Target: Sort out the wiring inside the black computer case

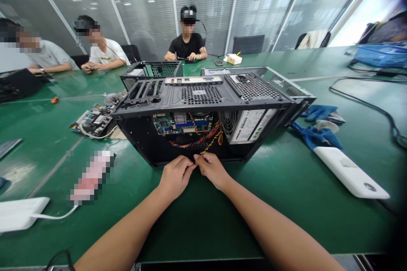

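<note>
A black computer case [136, 135] lies in front of me with its open side towards me and its vented back panel facing up. Inside it show a green motherboard [163, 123], a power supply [251, 127] with a white label, and bundled red, black and yellow cables [197, 140]. At the case's near lower edge, my left hand [176, 175] and my right hand [212, 170] meet, fingers pinched together. Between them runs a twisted yellow-and-black cable [208, 146] that comes from the power supply's bundle. Its end is hidden by my fingers.
Left of the case lies a loose circuit board [95, 120]. A white power bank [22, 214] and a blurred-out phone [92, 178] are nearer. On the right are blue gloves [318, 129] and a white device [351, 172]. Other people sit across the green table [359, 228].
</note>
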`<action>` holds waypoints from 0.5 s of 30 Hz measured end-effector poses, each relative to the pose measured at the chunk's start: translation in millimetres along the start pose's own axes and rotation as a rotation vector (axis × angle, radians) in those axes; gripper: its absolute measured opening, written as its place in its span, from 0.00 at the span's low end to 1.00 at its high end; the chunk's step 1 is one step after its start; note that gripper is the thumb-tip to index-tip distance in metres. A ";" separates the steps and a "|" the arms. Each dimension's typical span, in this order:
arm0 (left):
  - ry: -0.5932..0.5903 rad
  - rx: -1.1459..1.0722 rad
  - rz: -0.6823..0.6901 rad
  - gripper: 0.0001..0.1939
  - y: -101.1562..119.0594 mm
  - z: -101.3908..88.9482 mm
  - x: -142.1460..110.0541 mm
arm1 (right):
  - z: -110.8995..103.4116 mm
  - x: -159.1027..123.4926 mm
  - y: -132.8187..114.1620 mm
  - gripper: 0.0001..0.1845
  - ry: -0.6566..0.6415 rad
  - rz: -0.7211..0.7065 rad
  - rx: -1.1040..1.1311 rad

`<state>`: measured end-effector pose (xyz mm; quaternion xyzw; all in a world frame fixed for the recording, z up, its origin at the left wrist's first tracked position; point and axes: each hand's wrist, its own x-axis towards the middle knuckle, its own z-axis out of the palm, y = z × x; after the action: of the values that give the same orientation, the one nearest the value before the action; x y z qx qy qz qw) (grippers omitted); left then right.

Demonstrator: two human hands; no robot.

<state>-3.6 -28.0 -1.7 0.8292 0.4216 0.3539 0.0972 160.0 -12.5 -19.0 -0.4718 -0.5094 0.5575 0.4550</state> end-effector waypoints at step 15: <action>-0.086 0.018 -0.106 0.09 3.9 -4.4 5.3 | -0.4 -0.1 0.5 0.23 -0.019 -0.007 0.016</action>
<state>-2.0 -27.0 5.9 0.8208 0.4636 0.3086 0.1266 160.4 -12.6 -19.5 -0.4611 -0.5110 0.5644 0.4558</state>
